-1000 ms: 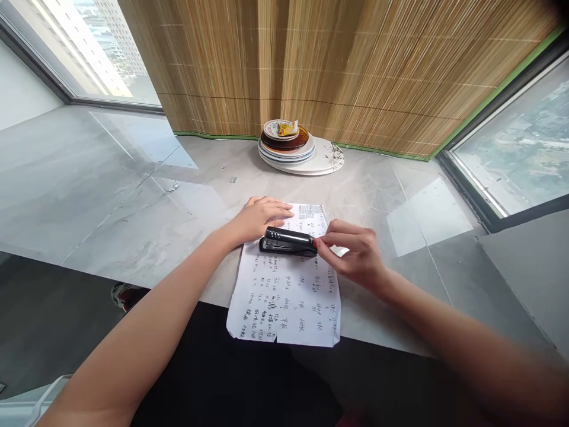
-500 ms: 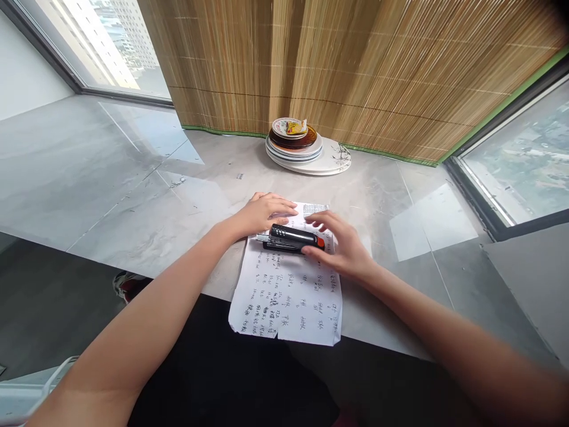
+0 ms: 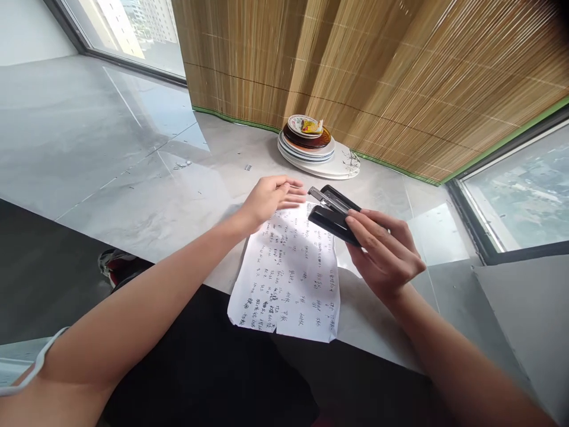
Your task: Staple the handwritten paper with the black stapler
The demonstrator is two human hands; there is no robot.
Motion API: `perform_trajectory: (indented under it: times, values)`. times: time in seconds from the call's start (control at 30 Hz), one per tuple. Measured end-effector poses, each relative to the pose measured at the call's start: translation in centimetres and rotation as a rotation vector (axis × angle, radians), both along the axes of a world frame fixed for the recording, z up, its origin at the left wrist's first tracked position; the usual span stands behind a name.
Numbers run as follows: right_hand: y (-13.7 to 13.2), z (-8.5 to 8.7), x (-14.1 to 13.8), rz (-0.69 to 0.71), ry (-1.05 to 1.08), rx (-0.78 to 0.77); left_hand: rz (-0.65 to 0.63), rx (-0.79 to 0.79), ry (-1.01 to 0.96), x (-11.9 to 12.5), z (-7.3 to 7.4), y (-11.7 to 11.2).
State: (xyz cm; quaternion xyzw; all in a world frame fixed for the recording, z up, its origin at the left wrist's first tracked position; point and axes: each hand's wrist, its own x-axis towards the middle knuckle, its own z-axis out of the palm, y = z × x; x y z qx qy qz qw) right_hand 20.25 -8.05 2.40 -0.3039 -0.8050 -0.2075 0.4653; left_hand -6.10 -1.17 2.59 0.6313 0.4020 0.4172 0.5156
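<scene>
A black stapler (image 3: pixel 328 223) is held up by my right hand (image 3: pixel 386 249), above the right edge of the paper. Its jaws are spread apart, with the metal staple rail showing between them, and they point toward my left hand. My left hand (image 3: pixel 273 198) is open, fingers stretched to the right, by the far left part of the paper. It holds nothing. Underneath lies a sheet of paper (image 3: pixel 284 284) covered in handwriting, its near edge worn and torn, reaching the front edge of the counter.
Behind the paper stands a stack of plates (image 3: pixel 306 155) with a small yellow packet (image 3: pixel 312 126) on top. Several loose staples (image 3: pixel 182 165) lie on the grey counter (image 3: pixel 178 201) to the left. A bamboo blind (image 3: pixel 347 71) hangs at the back, between windows.
My right hand has lifted the stapler off the paper and moved it right, and its jaws now stand apart. My left hand has come away from the stapler. The view has shifted slightly.
</scene>
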Motion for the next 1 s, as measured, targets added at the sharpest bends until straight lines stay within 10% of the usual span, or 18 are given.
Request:
perform_trajectory:
  times: [0.13, 0.3, 0.63, 0.83, 1.0]
  values:
    - [0.3, -0.2, -0.3, 0.0, -0.12, 0.048, -0.105, -0.519, -0.397, 0.9, 0.5, -0.8]
    - [0.4, -0.8, 0.0, 0.008, -0.18, 0.051, -0.071, -0.65, -0.566, 1.1, 0.2, -0.6]
    - [-0.3, -0.9, -0.9, -0.161, 0.256, -0.351, 0.031, -0.608, -0.588, 0.5, 0.4, -0.4]
    - [-0.2, -1.0, -0.8, 0.116, 0.428, -0.986, 0.158, -0.405, -0.515, -0.1, 0.2, 0.3]
    - [-0.3, -1.1, -1.7, 0.218, 0.296, -1.118, 0.135, -0.311, -0.389, 0.0, 0.4, 0.0]
